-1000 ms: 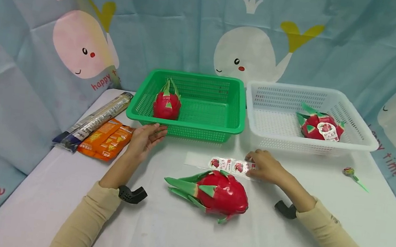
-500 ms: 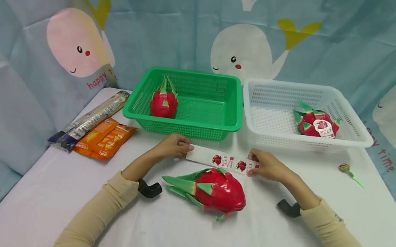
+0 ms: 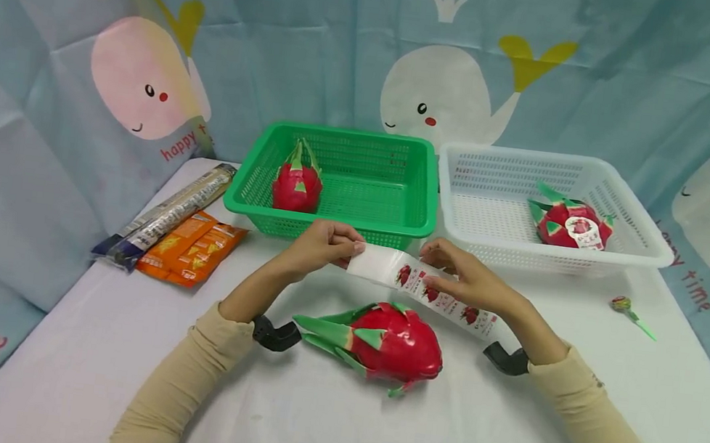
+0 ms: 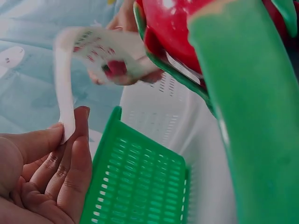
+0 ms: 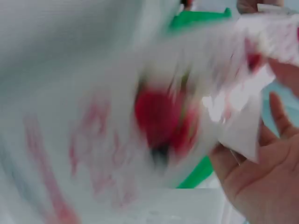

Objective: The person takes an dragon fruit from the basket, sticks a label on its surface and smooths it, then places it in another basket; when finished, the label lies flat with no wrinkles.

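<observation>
l hand (image 3: 320, 248): thumb + fingertips pinching the blank white end of the label strip (image 3: 411, 275), clearest in l wrist view. strip held up off the tbl (image 3: 306, 420), between the near dragon fruit (image 3: 396, 343) & the green basket (image 3: 367, 194).

r hand (image 3: 470, 277): thumb over the printed face, other fingers at the far side. reads as a pinch partway along; r wrist view too blurred to say how tight. rest of strip slants down past r hand twd the wrist; can't tell if its end touches tbl.

near dragon fruit on its side, long leaves to l, not touched by either hand as far as head view shows. no label seen on its upper side. labelled fruit (image 3: 567, 230) in the white basket (image 3: 482, 225), one w/o visible label (image 3: 297, 191) in green basket.

step, my read: prepping a sticker, i.e. handling the strip to get one off; no label seen free of the backing yet. next move prob. calls for l hand anchoring the blank end, r thumb bending backing until an edge lifts, then label pressed on smooth red skin, clear of green scales. risk: label curling onto itself.
</observation>
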A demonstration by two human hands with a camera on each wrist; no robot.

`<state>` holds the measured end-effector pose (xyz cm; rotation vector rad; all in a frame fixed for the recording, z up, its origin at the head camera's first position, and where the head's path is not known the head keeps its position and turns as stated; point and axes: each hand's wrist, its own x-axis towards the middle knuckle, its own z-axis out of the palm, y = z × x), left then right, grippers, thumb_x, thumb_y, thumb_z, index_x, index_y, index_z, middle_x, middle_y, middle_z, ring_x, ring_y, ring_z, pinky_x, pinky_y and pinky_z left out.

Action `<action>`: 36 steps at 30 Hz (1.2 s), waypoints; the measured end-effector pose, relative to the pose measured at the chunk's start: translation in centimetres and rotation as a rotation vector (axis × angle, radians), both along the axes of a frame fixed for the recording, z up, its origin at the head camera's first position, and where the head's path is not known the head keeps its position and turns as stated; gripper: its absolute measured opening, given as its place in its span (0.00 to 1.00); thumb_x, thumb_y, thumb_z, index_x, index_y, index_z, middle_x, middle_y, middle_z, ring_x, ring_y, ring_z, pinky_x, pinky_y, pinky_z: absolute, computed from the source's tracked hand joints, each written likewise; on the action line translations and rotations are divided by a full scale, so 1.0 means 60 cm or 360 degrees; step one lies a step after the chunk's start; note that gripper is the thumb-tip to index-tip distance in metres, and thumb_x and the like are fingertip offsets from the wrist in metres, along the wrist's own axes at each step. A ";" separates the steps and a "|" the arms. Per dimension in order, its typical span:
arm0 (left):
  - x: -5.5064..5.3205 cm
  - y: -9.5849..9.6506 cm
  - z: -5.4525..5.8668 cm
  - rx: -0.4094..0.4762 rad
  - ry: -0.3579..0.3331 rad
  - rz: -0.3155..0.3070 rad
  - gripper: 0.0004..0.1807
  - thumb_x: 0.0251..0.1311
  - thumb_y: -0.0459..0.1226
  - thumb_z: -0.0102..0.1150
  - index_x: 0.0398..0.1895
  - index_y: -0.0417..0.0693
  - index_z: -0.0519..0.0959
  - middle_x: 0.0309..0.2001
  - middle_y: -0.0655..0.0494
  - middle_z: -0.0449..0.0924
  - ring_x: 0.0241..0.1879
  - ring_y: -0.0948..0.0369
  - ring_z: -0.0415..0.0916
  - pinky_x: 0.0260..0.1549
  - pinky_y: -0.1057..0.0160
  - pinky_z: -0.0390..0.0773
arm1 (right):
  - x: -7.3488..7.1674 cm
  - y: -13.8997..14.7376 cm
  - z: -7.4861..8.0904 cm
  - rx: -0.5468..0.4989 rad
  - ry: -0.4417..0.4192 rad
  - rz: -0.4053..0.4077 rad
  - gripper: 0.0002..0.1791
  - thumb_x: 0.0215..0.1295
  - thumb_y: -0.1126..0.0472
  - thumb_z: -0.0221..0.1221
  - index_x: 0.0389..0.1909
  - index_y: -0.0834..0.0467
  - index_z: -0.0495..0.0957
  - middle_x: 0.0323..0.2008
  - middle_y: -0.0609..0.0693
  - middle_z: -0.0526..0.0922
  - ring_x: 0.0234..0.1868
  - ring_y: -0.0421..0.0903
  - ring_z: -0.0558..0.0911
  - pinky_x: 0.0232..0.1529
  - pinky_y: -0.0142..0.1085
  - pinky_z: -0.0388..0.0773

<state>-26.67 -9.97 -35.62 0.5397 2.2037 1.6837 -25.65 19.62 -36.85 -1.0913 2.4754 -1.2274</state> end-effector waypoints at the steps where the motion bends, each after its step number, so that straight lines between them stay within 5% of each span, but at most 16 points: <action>1: 0.002 0.001 0.004 0.0019 0.0004 -0.0011 0.13 0.61 0.34 0.55 0.43 0.31 0.76 0.31 0.53 0.84 0.26 0.64 0.79 0.34 0.62 0.82 | 0.001 -0.005 0.003 -0.0027 -0.0005 -0.0001 0.23 0.60 0.61 0.60 0.54 0.60 0.64 0.40 0.52 0.76 0.42 0.44 0.79 0.47 0.37 0.78; 6: 0.011 0.002 0.016 0.0037 0.0008 0.0005 0.12 0.61 0.32 0.55 0.42 0.30 0.76 0.30 0.52 0.84 0.26 0.64 0.79 0.33 0.63 0.82 | 0.003 -0.010 0.018 -0.0115 -0.0173 -0.0009 0.19 0.59 0.65 0.59 0.51 0.59 0.68 0.31 0.51 0.73 0.29 0.42 0.77 0.35 0.30 0.75; 10: 0.014 0.005 0.020 0.0006 0.0025 0.0027 0.12 0.60 0.33 0.55 0.42 0.31 0.77 0.31 0.49 0.84 0.26 0.64 0.79 0.32 0.62 0.82 | 0.005 -0.018 0.028 -0.0203 -0.0196 0.0071 0.20 0.59 0.67 0.59 0.52 0.63 0.68 0.39 0.54 0.77 0.34 0.45 0.79 0.40 0.31 0.79; 20: 0.013 0.012 0.018 -0.0048 -0.0046 0.0043 0.13 0.60 0.33 0.56 0.42 0.31 0.78 0.30 0.51 0.84 0.26 0.65 0.77 0.32 0.61 0.82 | 0.010 -0.032 0.029 -0.0288 0.0202 0.0122 0.13 0.55 0.71 0.61 0.43 0.62 0.81 0.38 0.53 0.84 0.30 0.38 0.77 0.29 0.29 0.76; 23: 0.009 0.010 0.009 -0.0059 -0.0070 0.0054 0.13 0.60 0.33 0.56 0.43 0.31 0.78 0.29 0.55 0.83 0.25 0.66 0.76 0.32 0.62 0.82 | 0.008 -0.031 0.021 -0.0413 0.0273 0.0145 0.12 0.53 0.75 0.61 0.38 0.63 0.82 0.37 0.55 0.83 0.37 0.39 0.79 0.33 0.27 0.78; 28: -0.003 -0.006 -0.017 -0.0119 -0.0072 0.0164 0.13 0.60 0.32 0.55 0.43 0.30 0.78 0.26 0.57 0.82 0.23 0.67 0.75 0.28 0.66 0.81 | 0.014 -0.025 0.021 -0.0547 0.0328 -0.0032 0.07 0.55 0.74 0.60 0.34 0.62 0.81 0.40 0.51 0.79 0.47 0.38 0.76 0.48 0.24 0.75; 31: -0.010 -0.019 -0.037 -0.0216 -0.0022 0.0204 0.12 0.60 0.31 0.55 0.42 0.28 0.78 0.26 0.50 0.83 0.23 0.66 0.74 0.27 0.67 0.80 | 0.020 -0.019 0.033 -0.0613 0.0174 -0.0187 0.04 0.60 0.71 0.57 0.35 0.65 0.78 0.36 0.44 0.79 0.41 0.37 0.77 0.45 0.25 0.75; 36: -0.008 -0.032 -0.047 -0.0748 0.0422 0.0161 0.14 0.57 0.33 0.59 0.43 0.31 0.80 0.37 0.41 0.83 0.33 0.57 0.81 0.33 0.62 0.80 | 0.031 -0.019 0.057 -0.0351 0.0033 -0.0381 0.08 0.64 0.63 0.56 0.39 0.62 0.78 0.34 0.42 0.81 0.40 0.38 0.78 0.44 0.29 0.76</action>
